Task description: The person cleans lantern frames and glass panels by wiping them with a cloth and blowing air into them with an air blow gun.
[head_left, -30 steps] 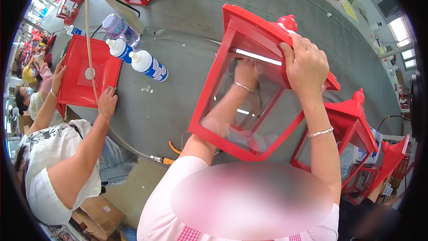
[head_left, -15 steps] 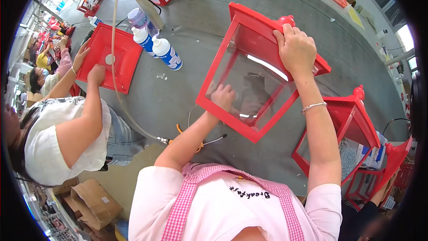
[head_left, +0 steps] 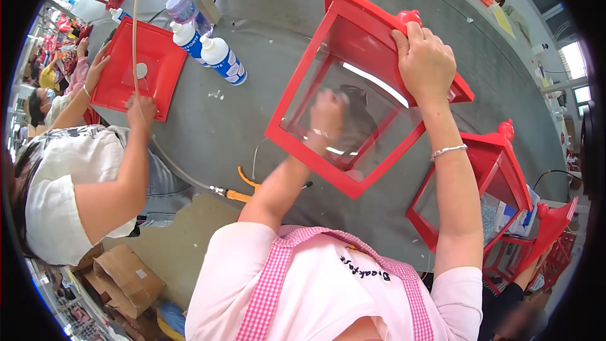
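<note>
A red lantern frame with clear panes (head_left: 303,57) is tilted above the grey table. My right hand (head_left: 427,66) is wrapped round its top edge beside the red knob (head_left: 409,16). Behind the clear pane, inside or beyond the frame, shows my left hand (head_left: 329,112), its fingers curled and blurred; whether it holds anything is not clear. Under my left forearm lies an air gun with an orange handle (head_left: 239,196), joined to a hose.
Left, a co-worker (head_left: 95,183) handles a red tray-like part (head_left: 165,82). White-and-blue bottles (head_left: 223,62) stand beyond. Another red lantern (head_left: 470,183) stands at the right, near another person's arm (head_left: 530,273). Cardboard boxes (head_left: 129,281) lie at lower left.
My left hand has moved up and further behind the pane. The lantern has shifted slightly up and left in view, with my right hand still on it.
</note>
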